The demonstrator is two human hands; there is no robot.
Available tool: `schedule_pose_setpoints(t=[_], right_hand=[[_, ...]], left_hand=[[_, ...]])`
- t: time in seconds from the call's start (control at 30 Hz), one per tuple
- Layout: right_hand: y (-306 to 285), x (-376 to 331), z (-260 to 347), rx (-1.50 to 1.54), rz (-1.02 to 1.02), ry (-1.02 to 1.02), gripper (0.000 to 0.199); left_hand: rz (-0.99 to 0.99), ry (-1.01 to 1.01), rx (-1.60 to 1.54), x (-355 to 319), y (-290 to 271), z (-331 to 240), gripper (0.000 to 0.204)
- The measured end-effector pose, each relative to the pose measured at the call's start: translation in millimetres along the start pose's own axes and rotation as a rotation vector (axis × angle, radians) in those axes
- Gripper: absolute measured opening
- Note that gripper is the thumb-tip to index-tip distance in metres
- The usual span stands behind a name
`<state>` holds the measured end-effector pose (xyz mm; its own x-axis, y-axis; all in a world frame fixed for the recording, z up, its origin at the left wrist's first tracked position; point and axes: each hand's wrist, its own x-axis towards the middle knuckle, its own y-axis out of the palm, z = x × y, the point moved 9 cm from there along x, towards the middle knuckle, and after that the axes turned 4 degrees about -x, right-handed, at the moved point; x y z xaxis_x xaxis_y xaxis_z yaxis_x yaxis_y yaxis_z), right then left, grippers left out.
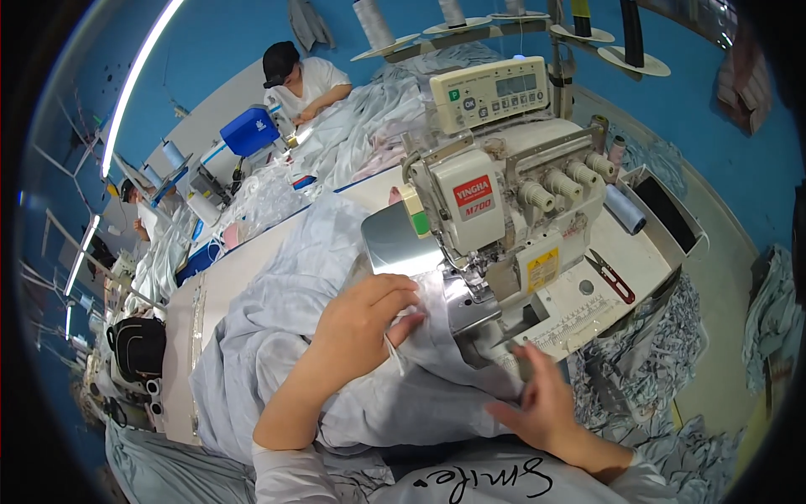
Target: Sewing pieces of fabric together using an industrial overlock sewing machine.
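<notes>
My left hand (359,329) rests on pale grey fabric (277,319), its fingers curled towards the sewing plate of an overlock sewing machine (512,202). A narrow white strip (395,356) sticks out below its thumb and appears held in the hand. Under the presser foot (477,281) and beside it, the fabric's edge meets the plate. My right hand (544,405), slightly blurred, hovers by the machine's front right corner with thumb and fingers apart, holding nothing visible. Bunched fabric spreads across my lap and up the table's left side.
Red-handled thread snips (611,275) lie on the machine's right bed, near a blue-grey thread spool (625,208). Thread cones (373,23) stand on a rack above. Patterned cloth (646,353) hangs in heaps at the right. Another person (304,84) works at a machine beyond the table.
</notes>
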<state>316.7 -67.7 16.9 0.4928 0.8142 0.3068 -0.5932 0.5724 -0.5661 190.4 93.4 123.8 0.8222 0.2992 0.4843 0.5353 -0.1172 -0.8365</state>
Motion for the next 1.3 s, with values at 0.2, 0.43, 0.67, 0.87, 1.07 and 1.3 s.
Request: schedule_pose_setpoints(t=[0.2, 0.43, 0.67, 0.87, 1.07, 1.3], right_hand=[[54.3, -26.0, -7.2, 0.157, 0.551, -0.177, 0.025], [62.6, -50.7, -51.6, 0.518, 0.904, 0.415, 0.033], [57.9, 25.5, -18.7, 0.883, 0.511, 0.489, 0.033], [54.7, 38.4, -28.9, 1.050, 0.419, 0.483, 0.016], [56.4, 41.0, -25.1, 1.009, 0.522, 0.457, 0.015], [54.2, 44.4, -29.9, 1.082, 0.474, 0.500, 0.014]], left_hand=[[0.052, 0.080, -0.008, -11.0, 1.9, -6.7, 0.020], [0.021, 0.197, 0.053, -11.9, 21.8, -43.5, 0.027], [0.009, 0.093, 0.065, 8.9, 29.4, -38.8, 0.023], [-0.017, 0.053, 0.038, 17.9, 31.5, -37.6, 0.021], [-0.008, 0.025, 0.034, 16.6, 32.5, -37.3, 0.021], [-0.014, 0.059, -0.038, 16.2, 25.5, -29.3, 0.021]])
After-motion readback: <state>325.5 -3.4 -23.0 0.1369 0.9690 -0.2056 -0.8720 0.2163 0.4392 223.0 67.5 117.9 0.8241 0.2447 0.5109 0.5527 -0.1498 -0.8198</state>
